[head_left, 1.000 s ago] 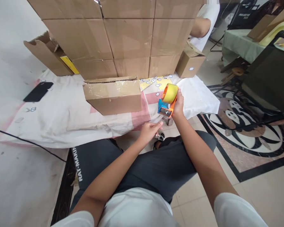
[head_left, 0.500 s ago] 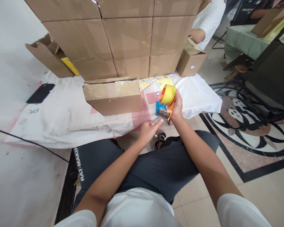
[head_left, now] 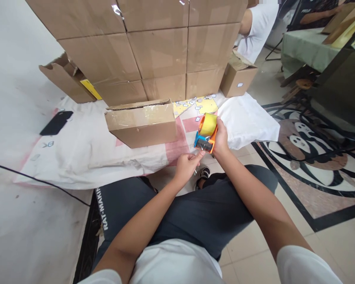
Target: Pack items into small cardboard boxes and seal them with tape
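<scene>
My right hand [head_left: 221, 139] is wrapped round an orange and blue tape dispenser [head_left: 205, 144] that carries a thick yellowish roll of tape [head_left: 208, 124]. The dispenser is held above the front edge of the table. My left hand [head_left: 185, 167] is just below and left of it, thumb and finger pinched close to the cutter end. A small clear, shiny strip of tape [head_left: 195, 172] shows under those fingers. A closed-up cardboard box [head_left: 142, 132], with glossy tape along its top, stands left of the dispenser.
Taped cartons [head_left: 158, 53] are stacked at the back of the cloth-covered table [head_left: 77, 157]. An open carton [head_left: 65, 81] and a black phone-like object [head_left: 56, 122] lie left; a small carton [head_left: 239, 79] stands right. Another person's white sleeve [head_left: 262, 29] shows behind. A black cable [head_left: 38, 181] crosses at left.
The dispenser has tilted and come slightly lower in my right hand. My left hand stays pinched near its cutter end. The view has shifted a little; the boxes stay put.
</scene>
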`<state>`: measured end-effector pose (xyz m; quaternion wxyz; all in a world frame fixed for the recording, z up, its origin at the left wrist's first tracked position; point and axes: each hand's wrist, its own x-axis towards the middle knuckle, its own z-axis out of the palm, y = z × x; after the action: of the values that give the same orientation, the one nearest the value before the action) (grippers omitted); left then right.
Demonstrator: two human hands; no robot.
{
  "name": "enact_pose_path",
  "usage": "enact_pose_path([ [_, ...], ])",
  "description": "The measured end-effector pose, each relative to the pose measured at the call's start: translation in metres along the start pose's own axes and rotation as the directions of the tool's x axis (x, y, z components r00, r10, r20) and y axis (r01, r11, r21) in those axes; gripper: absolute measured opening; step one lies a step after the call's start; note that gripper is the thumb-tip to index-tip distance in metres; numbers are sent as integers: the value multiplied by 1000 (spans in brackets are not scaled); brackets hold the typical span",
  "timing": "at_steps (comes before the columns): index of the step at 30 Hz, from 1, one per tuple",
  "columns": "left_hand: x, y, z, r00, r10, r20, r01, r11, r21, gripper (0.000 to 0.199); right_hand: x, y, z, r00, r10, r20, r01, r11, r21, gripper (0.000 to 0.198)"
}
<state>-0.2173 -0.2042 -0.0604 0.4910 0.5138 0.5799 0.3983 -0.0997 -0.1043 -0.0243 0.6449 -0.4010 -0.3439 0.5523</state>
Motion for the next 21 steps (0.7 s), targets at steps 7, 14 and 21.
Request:
enact_pose_path([
  [7, 2, 1, 2, 1000, 13, -16, -13, 1000, -10, 67, -2, -3, -1, 995, 35, -96, -31, 999, 41, 47],
  [14, 5, 2, 3, 1000, -13, 3, 13, 1000, -1, 67, 3, 0, -9, 995, 44, -86, -43, 999, 14, 50],
  [21, 2, 2, 1, 1000, 17, -21, -16, 998, 65, 68, 2, 2, -8, 991, 41, -129, -38, 999, 20, 45],
])
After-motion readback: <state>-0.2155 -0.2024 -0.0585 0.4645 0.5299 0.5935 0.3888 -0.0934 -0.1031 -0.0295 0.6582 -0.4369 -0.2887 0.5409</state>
